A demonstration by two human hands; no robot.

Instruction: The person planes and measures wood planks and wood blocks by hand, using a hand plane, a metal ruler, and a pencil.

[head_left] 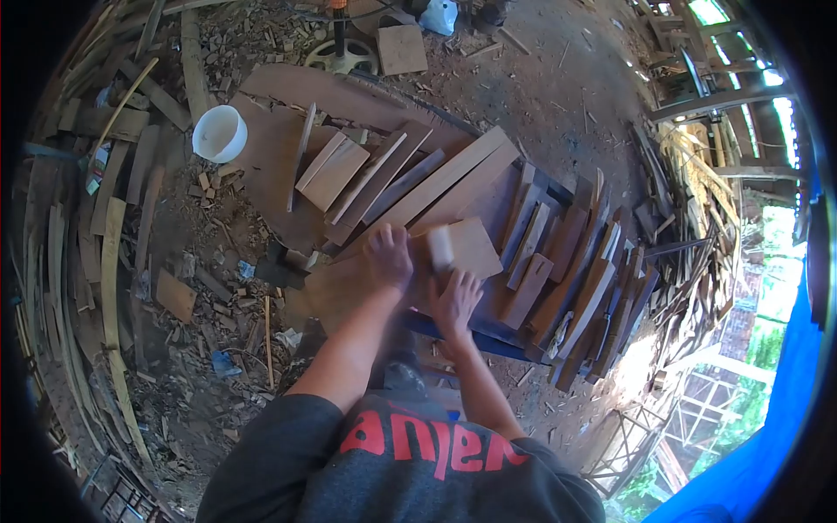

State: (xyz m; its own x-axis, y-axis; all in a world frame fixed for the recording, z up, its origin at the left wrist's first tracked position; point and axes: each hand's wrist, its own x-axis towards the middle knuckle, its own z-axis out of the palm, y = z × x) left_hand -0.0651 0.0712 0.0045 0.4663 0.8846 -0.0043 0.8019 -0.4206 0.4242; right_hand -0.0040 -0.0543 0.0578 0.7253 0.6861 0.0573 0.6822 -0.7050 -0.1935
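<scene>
My left hand (390, 259) is closed, knuckles up, over a wide flat board (336, 283) at the near side of the workbench; what its fingers hold is hidden. My right hand (457, 301) lies with fingers spread, fingertips right at the lower end of a small pale wood block (440, 247). That block is smeared by motion. Just beyond it rests a squarish light wood piece (475, 247). A long pale plank (445, 179) slants across the bench behind both hands.
Several dark wood strips (558, 253) are lined up on the right. More boards and a thick wood piece (336, 174) lie at the left, near a white bucket (220, 133). Scrap and chips cover the ground (558, 87). Stacked planks (113, 261) stand left, a blue tarp (767, 436) right.
</scene>
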